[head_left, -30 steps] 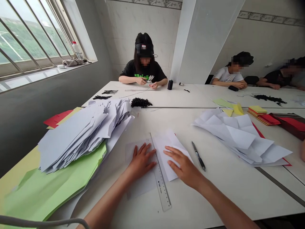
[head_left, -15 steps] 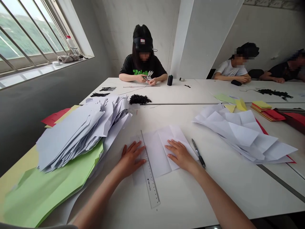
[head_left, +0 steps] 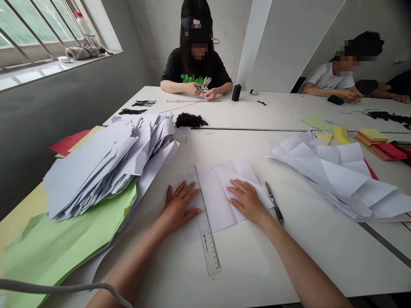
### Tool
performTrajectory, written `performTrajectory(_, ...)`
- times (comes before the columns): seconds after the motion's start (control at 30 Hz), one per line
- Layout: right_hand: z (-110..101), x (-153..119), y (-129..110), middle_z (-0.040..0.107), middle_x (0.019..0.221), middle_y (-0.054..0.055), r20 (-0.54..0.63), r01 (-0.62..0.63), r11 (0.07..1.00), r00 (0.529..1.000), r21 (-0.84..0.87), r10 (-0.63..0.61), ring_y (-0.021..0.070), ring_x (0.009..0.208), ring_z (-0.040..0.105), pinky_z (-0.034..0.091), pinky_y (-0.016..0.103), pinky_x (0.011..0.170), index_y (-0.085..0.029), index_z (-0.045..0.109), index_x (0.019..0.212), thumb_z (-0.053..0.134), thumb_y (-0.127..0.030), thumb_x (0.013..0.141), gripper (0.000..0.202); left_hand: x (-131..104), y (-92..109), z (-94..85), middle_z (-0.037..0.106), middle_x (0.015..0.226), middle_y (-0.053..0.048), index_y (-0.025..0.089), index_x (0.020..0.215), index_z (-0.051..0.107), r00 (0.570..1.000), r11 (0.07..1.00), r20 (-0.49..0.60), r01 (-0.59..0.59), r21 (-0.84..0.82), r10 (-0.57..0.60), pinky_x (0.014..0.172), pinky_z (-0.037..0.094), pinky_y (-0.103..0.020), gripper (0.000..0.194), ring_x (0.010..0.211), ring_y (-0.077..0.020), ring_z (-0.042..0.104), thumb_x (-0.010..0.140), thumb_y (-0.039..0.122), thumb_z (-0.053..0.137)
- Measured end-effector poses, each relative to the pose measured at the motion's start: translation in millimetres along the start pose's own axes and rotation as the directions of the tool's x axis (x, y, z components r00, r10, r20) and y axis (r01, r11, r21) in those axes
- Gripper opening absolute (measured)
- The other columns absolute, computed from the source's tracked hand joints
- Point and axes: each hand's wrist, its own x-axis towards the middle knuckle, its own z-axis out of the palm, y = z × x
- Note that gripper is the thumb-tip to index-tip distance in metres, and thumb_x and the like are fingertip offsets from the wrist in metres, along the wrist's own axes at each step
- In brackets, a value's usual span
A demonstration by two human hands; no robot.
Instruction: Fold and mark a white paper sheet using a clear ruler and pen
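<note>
A creased white sheet of paper (head_left: 213,203) lies on the table before me. Across its left part rests a clear plastic ruler (head_left: 208,239), slanting from upper left to lower right. My left hand (head_left: 180,205) is spread, its fingertips and thumb on the ruler's left edge and the paper under it. My right hand (head_left: 247,200) lies flat with fingers apart on the folded right part of the sheet. Just right of that hand is a black pen (head_left: 275,204), touched by neither hand.
Stacked white papers (head_left: 93,164) over a green sheet (head_left: 73,252) fill the left side. Creased white papers (head_left: 337,175) lie at right, with coloured paper pads (head_left: 372,137) behind. Across the table a person (head_left: 197,68) handles black cord near a cord bundle (head_left: 191,120). A grey cable (head_left: 64,288) crosses lower left.
The view has shifted slightly, so the table scene sits higher in the picture and a cable shows at lower left. Both hands keep their places on the ruler and the paper.
</note>
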Motion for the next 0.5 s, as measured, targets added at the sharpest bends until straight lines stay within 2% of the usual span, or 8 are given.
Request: performTrajectory(0.5, 5.0, -0.5, 1.7, 0.041, 0.136, 0.004, -0.016, 0.024, 1.000, 1.000, -0.007, -0.024, 0.0232, 0.128, 0.032, 0.026, 0.047, 0.106, -0.025, 0.050, 0.121, 0.040, -0.037, 0.089, 0.036, -4.2, -1.0, -1.2, 0.028, 0.144, -0.003, 0.031, 0.131, 0.038, 1.000, 1.000, -0.020, -0.004, 0.005, 0.004, 0.105, 0.006, -0.058, 0.054, 0.134, -0.0294, 0.018, 0.082, 0.055, 0.042)
